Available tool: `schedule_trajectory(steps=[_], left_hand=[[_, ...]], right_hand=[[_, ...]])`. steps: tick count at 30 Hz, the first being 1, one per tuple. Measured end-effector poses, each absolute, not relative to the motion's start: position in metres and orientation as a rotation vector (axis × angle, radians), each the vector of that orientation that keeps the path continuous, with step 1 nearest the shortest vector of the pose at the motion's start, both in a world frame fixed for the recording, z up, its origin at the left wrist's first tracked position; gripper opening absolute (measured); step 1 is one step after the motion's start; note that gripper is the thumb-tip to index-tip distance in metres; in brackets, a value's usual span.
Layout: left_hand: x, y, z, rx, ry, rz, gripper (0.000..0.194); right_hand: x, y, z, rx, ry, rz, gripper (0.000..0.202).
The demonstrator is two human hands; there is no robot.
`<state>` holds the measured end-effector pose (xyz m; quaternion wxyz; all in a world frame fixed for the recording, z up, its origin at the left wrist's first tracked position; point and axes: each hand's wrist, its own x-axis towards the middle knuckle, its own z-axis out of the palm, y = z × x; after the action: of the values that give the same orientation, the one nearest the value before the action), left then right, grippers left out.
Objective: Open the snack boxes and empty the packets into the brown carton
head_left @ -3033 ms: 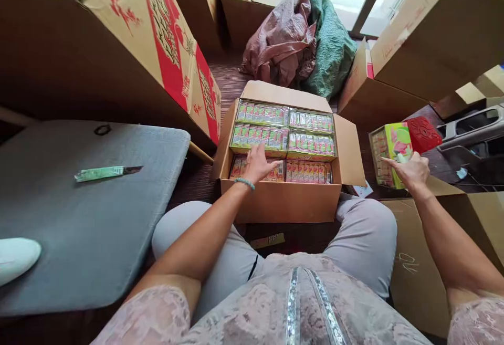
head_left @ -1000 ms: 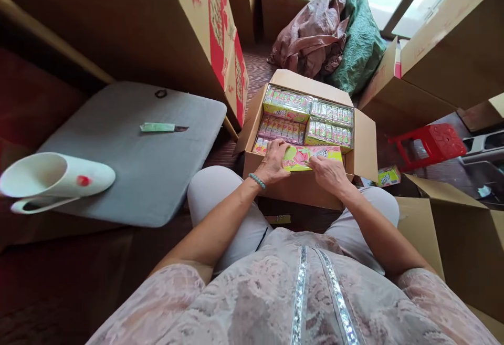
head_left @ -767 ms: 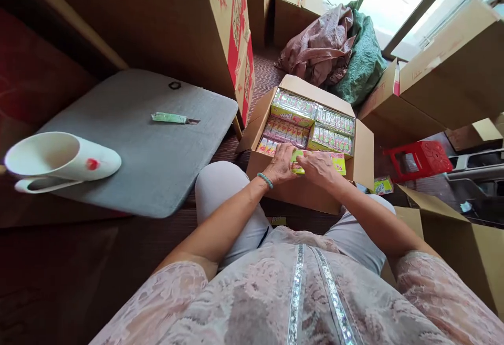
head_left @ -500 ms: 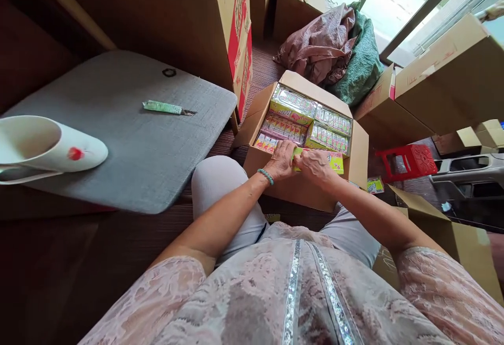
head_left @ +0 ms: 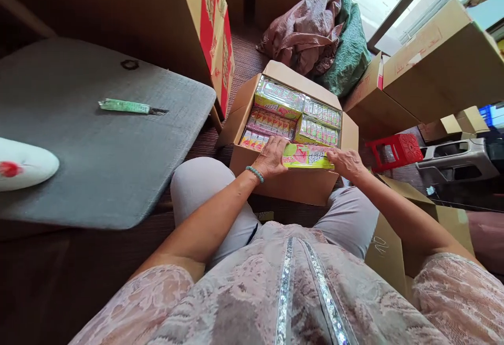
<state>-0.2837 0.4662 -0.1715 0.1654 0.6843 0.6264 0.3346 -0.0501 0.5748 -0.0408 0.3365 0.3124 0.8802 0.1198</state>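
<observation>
Both hands grip the green-and-pink carton (head_left: 307,156) by its ends over the near row of the open cardboard box (head_left: 291,185): left hand (head_left: 271,157) at its 9 o'clock end, right hand (head_left: 346,162) at 3 o'clock. Its long axis runs left-right, equally near both.

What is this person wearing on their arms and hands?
Both arms are bare below short, pale pink lace sleeves. The left hand has a bracelet of small turquoise beads at the wrist. The right hand wears nothing: no glove, ring or watch shows.
</observation>
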Motion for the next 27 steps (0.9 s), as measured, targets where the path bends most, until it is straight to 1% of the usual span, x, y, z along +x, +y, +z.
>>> schedule_trajectory(steps=[4, 8, 10, 14, 15, 16, 19, 20, 21, 23, 25, 27], left_hand=[[-0.282, 0.467, -0.168, 1.917, 1.796, 0.958, 0.063], [-0.281, 0.465, -0.169, 1.924, 1.798, 0.936, 0.063], [-0.281, 0.465, -0.171, 1.937, 1.795, 0.927, 0.063], [-0.282, 0.468, -0.176, 1.943, 1.807, 0.945, 0.066], [-0.282, 0.470, -0.177, 1.936, 1.814, 0.955, 0.066], [-0.282, 0.471, -0.178, 1.930, 1.818, 0.963, 0.067], [-0.282, 0.471, -0.181, 1.939, 1.809, 0.955, 0.068], [-0.282, 0.470, -0.182, 1.952, 1.800, 0.946, 0.069], [-0.282, 0.469, -0.184, 1.965, 1.788, 0.941, 0.070], [-0.283, 0.467, -0.187, 1.989, 1.763, 0.967, 0.073], [-0.284, 0.467, -0.190, 2.004, 1.746, 1.044, 0.081], [-0.286, 0.470, -0.194, 1.992, 1.766, 1.150, 0.090]], right_hand=[[-0.018, 0.596, -0.039, 0.876, 2.264, 0.315, 0.043], [0.003, 0.607, -0.046, 0.925, 2.342, 0.199, 0.037], [0.012, 0.605, -0.048, 1.039, 2.347, 0.159, 0.033], [0.017, 0.587, -0.041, 1.319, 2.365, 0.205, 0.036], [0.012, 0.581, -0.040, 1.335, 2.392, 0.191, 0.040], [0.003, 0.575, -0.041, 1.318, 2.425, 0.161, 0.049], [-0.038, 0.561, -0.049, 1.123, 2.496, 0.033, 0.090], [-0.053, 0.559, -0.053, 1.061, 2.502, -0.002, 0.095], [-0.066, 0.558, -0.057, 1.017, 2.504, -0.028, 0.093], [-0.082, 0.559, -0.061, 0.992, 2.508, -0.064, 0.074], [-0.082, 0.563, -0.061, 1.040, 2.506, -0.077, 0.055], [-0.065, 0.568, -0.057, 1.122, 2.481, -0.076, 0.051]])
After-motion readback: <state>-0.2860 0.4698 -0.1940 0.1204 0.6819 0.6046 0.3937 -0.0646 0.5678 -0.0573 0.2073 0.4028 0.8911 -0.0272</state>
